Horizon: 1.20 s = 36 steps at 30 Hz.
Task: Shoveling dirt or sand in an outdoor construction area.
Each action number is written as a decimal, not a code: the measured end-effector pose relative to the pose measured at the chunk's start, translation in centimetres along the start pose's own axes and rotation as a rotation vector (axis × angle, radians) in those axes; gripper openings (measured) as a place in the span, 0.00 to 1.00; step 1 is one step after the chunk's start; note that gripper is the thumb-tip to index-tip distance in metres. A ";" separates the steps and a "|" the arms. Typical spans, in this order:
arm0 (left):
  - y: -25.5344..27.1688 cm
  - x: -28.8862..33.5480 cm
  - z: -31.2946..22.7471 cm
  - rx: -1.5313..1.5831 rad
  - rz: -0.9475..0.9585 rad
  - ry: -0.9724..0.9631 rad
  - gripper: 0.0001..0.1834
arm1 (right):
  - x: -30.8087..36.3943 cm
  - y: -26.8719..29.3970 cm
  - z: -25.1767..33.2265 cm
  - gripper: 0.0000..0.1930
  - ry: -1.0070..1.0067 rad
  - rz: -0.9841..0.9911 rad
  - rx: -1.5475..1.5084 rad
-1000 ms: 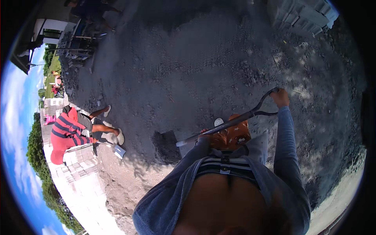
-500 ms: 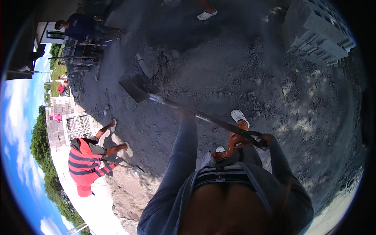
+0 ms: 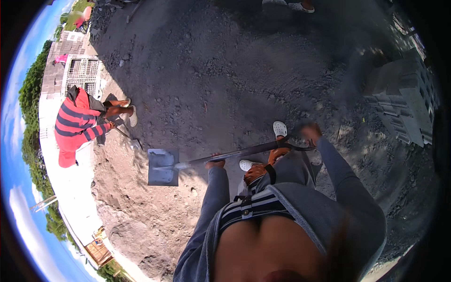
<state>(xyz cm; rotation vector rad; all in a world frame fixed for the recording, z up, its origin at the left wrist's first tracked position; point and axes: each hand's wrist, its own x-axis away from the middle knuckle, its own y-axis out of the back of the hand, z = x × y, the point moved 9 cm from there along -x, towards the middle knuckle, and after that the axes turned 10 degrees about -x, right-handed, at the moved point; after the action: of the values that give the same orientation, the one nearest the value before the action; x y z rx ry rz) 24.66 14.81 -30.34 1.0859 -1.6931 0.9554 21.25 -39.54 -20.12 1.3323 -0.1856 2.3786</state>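
Observation:
A long-handled shovel (image 3: 239, 154) lies across in front of my body, its flat square blade (image 3: 163, 167) out to the left over the sunlit soil. No load shows on the blade. My left hand (image 3: 215, 162) is closed round the shaft not far behind the blade. At the other end, my right hand (image 3: 310, 133) grips the handle, somewhat blurred. Both my arms are in grey sleeves. Below the shaft are my feet in white clogs (image 3: 280, 129).
A pale soil heap (image 3: 141, 202) spreads at the lower left. Beyond it, a person in a red striped top (image 3: 77, 122) bends over another shovel. Stacked hollow blocks (image 3: 399, 98) stand at the right. Another person's shoes (image 3: 300, 7) show at the top edge, on dark gravelly ground (image 3: 225, 70).
The shovel blade has swung from the dark gravel toward the sunlit soil heap on my left. My view has turned left with it. Both hands still hold the shovel.

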 end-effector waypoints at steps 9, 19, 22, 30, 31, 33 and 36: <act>43.3 2.3 0.7 0.635 -0.415 -0.007 0.17 | 10.4 -30.7 -1.1 0.28 0.200 0.575 0.598; 60.6 11.2 5.3 1.503 -0.603 -0.005 0.22 | 28.7 -55.6 -22.0 0.06 -0.208 1.119 1.063; 62.8 11.6 4.5 1.693 -0.628 -0.029 0.29 | 33.6 -60.0 -27.2 0.05 -0.365 1.236 1.130; 72.8 4.5 -9.1 1.643 -0.508 -0.287 0.37 | 43.5 -69.9 -35.6 0.07 -0.483 1.180 1.162; 75.3 3.5 -11.4 1.624 -0.508 -0.346 0.39 | 44.7 -70.8 -37.1 0.07 -0.486 1.181 1.201; 79.6 1.5 -17.3 1.555 -0.520 -0.445 0.41 | 46.8 -73.1 -40.4 0.09 -0.546 1.074 1.086; 86.6 1.0 -25.7 1.453 -0.528 -0.526 0.45 | 51.6 -77.1 -47.8 0.09 -0.595 1.004 1.039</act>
<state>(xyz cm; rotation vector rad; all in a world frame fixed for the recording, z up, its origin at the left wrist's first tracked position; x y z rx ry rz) -49.89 65.76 -33.41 2.7182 -0.7090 1.6205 -8.60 59.83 -8.51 2.9964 0.3857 2.8439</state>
